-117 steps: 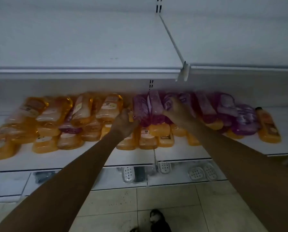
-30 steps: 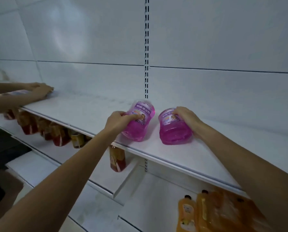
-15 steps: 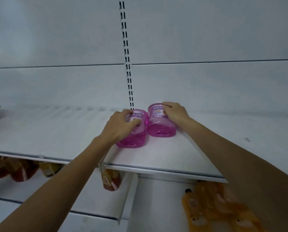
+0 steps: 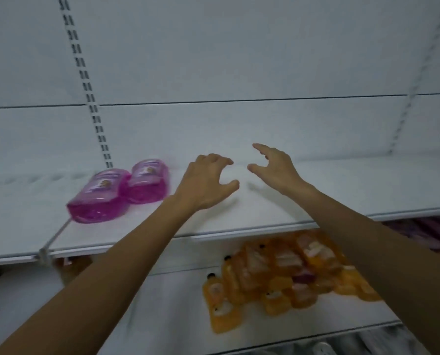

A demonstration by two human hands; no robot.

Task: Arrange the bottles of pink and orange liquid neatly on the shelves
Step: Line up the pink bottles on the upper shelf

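2 pink bottles (image 4: 98, 196) touch on shelf (image 4: 265, 216); left hand (image 4: 206, 185), right hand (image 4: 275, 170) hover beside.

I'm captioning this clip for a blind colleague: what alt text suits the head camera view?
A person's left hand and right hand hover empty, fingers loosely curled, over a white shelf. To their left on it, one pink bottle lies against a second pink bottle; orange bottles are heaped on the lower shelf.

upper shelf (image 4: 265, 213): white; L pink bottle (image 4: 98, 196) + R pink bottle (image 4: 148, 181) lie flat, touching, at L by slotted upright (image 4: 90, 98) | lower shelf (image 4: 162, 316): heap of orange bottles (image 4: 277, 272), blk caps, lying R of ctr | far R: purplish items, blurred
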